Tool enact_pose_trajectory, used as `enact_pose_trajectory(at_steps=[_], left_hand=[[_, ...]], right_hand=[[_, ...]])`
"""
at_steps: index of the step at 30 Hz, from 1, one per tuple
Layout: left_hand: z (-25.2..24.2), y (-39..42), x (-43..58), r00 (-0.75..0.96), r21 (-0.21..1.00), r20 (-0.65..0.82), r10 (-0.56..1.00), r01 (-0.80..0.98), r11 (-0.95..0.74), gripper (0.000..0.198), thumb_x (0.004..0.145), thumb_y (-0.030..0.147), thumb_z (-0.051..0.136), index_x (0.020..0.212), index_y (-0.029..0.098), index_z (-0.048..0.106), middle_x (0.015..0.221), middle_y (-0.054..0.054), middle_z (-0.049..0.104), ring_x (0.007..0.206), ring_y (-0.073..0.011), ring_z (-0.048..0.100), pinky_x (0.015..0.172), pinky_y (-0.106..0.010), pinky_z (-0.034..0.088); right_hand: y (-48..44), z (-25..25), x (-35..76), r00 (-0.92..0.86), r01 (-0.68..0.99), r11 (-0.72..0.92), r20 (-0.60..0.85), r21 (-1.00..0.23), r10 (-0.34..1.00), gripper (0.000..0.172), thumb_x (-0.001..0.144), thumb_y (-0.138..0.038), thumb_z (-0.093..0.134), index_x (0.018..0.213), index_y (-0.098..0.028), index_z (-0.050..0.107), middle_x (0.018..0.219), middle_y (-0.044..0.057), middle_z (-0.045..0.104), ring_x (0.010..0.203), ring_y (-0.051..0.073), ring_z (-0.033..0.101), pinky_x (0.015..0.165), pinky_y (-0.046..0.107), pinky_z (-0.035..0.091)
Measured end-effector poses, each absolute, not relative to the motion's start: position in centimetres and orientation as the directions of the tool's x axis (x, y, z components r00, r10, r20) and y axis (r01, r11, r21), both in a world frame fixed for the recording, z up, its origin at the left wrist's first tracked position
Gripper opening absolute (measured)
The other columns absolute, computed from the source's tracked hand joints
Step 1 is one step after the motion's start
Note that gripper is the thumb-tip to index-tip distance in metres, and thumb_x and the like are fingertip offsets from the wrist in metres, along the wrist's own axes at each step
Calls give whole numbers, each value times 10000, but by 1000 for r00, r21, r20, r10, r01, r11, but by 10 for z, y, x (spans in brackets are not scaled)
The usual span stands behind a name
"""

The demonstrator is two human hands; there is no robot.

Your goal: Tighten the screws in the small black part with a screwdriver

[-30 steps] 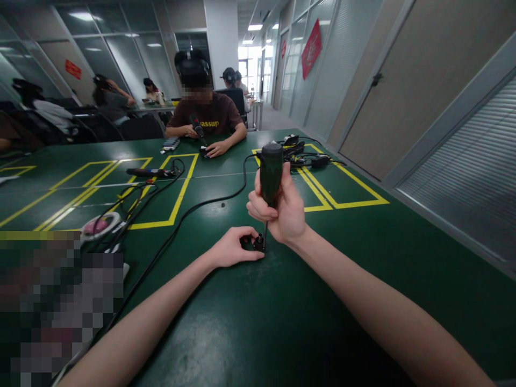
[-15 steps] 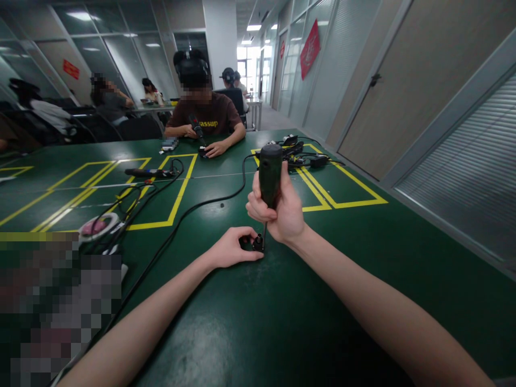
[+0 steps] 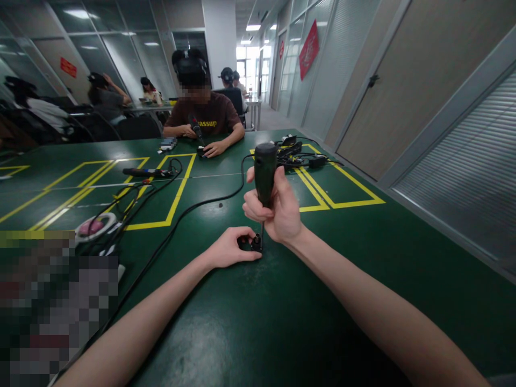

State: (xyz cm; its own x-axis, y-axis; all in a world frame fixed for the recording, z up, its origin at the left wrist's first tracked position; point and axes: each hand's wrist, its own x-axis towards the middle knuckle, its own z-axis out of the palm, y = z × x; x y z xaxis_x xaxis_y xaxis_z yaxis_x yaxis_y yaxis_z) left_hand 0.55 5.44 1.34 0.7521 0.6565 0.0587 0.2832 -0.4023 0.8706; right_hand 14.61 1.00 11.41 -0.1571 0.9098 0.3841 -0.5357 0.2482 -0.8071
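Observation:
A screwdriver (image 3: 265, 171) with a thick dark handle stands nearly upright in my right hand (image 3: 285, 215), whose fingers and thumb are wrapped round the lower handle. Its thin shaft runs down to the right side of a small black part (image 3: 256, 244) with a short round post on top. The tip is too small to make out. My left hand (image 3: 229, 248) rests on the green table (image 3: 226, 328) and grips the part between thumb and fingers, holding it against the tabletop.
A black cable (image 3: 193, 207) curves across the table on the left. Beyond it lie a dark pen-shaped tool (image 3: 141, 172) and a white-and-pink ring (image 3: 97, 227). Tangled black cables (image 3: 296, 153) sit behind my right hand. Across the table, a person (image 3: 203, 115) works with a similar tool.
The screwdriver handle has shifted slightly left and changed its lean. The fingers and thumb of my right hand have moved a little on it. My left hand keeps its grip on the part.

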Motion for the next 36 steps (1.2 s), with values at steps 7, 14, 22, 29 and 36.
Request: enact_pose_trajectory(at_steps=[7,14,22,29,36], left_hand=[[13,54,6,748,862,69,660,289,-417,242,745,345,801,856,164,686,827,-8,701,782,-182,613,766,-299,481],[12,55,6,748,860,77,659,284,-423,242,739,341,807,842,161,683,812,-1,689,770,-174,598,758,-291,466],[14,53,7,742,859,54,668,306,-410,253,728,354,794,836,159,674,781,12,640,747,-163,553,733,-279,432],[14,54,7,743,863,55,667,300,-406,272,727,377,791,858,164,684,814,-3,670,779,-182,581,759,-295,453],[14,53,7,744,868,56,666,294,-400,271,723,373,795,852,162,684,807,0,665,767,-177,579,752,-294,450]], right_hand=[[11,111,144,-168,-548,245,392,-800,904,593,793,-819,624,771,-254,443,406,-159,254,360,51,107,391,203,105],[13,110,146,-197,-571,243,418,-784,887,603,816,-809,613,759,-213,547,411,-144,280,360,40,138,382,190,140],[16,110,146,-201,-563,243,416,-790,887,641,845,-825,551,663,-211,509,393,-136,239,347,38,132,381,192,135],[13,110,148,-218,-621,252,472,-742,854,556,862,-774,584,824,-220,573,418,-152,243,369,48,100,394,186,132],[13,110,147,-219,-611,250,464,-751,858,545,862,-757,615,780,-227,516,423,-155,228,373,46,86,387,189,112]])
